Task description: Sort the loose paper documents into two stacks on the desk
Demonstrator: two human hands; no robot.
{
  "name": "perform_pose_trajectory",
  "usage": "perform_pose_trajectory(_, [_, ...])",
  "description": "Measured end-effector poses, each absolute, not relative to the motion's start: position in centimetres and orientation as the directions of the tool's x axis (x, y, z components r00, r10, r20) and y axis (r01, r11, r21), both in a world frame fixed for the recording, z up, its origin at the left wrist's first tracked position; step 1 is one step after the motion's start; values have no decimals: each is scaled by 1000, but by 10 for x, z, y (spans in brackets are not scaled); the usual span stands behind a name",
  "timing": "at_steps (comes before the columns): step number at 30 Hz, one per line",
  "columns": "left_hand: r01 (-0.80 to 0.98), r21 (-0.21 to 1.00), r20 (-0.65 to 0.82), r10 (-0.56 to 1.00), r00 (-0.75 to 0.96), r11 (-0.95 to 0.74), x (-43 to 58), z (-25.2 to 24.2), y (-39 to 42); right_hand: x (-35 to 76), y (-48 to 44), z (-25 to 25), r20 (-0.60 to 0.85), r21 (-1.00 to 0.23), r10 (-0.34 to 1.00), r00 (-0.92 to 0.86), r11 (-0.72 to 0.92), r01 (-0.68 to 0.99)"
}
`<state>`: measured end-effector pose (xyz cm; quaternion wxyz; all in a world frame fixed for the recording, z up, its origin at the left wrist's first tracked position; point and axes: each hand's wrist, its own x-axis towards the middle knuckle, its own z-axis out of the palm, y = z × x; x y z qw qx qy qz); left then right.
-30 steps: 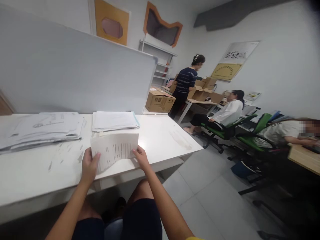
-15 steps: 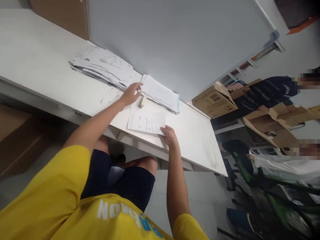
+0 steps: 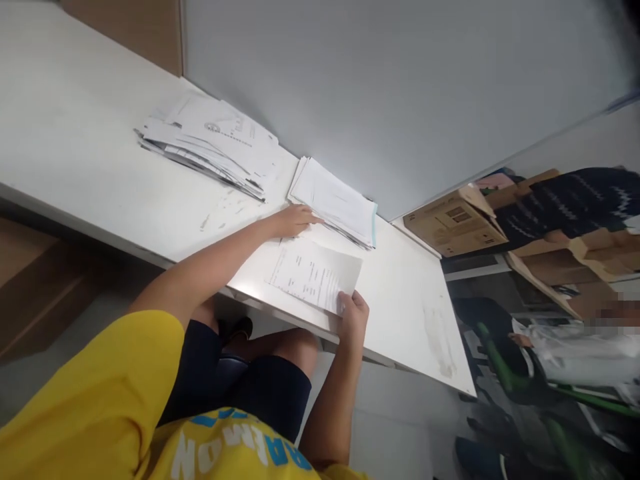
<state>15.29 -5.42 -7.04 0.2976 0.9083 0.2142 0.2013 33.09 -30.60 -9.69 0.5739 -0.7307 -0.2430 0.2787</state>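
Observation:
A printed sheet of paper (image 3: 313,273) lies at a slant near the table's front edge. My right hand (image 3: 354,312) pinches its near right corner, thumb on top. My left hand (image 3: 296,220) is palm down just beyond the sheet, beside the front edge of a neat paper stack (image 3: 337,200). Its index finger points right and the other fingers curl under, so what they hold is hidden. The hand covers the spot where a small beige object lay. Left of that stands a thicker, uneven pile of papers (image 3: 215,140).
The long white table (image 3: 400,287) runs along a grey panel (image 3: 375,87). A brown board (image 3: 130,30) stands at the back left. Cardboard boxes (image 3: 455,223) are at the right, with a person in a dark patterned top (image 3: 575,200) and another in a pale sleeve (image 3: 585,353).
My left hand has moved right and nearer, from the stack's left corner onto the small beige object's spot. The view has shifted. My right hand still holds the sheet, whose right side is now raised.

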Motion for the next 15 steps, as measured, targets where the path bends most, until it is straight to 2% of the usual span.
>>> perform_pose_trajectory(4, [244, 651, 226, 490, 842, -719, 164, -77, -55, 337, -309, -89, -164, -973, 682, 713, -229, -5])
perform_pose_trajectory(11, [251, 587, 307, 498, 811, -770, 174, -85, -60, 328, -315, -86, -123, -976, 659, 742, -216, 29])
perform_pose_trajectory(13, [264, 595, 302, 516, 802, -759, 170, -83, -61, 329, -322, -86, -96, -975, 644, 759, -214, 58])
perform_pose_trajectory(15, [276, 619, 279, 534, 798, -736, 165, -80, -62, 337, -330, -81, -9, -979, 588, 809, -170, 113])
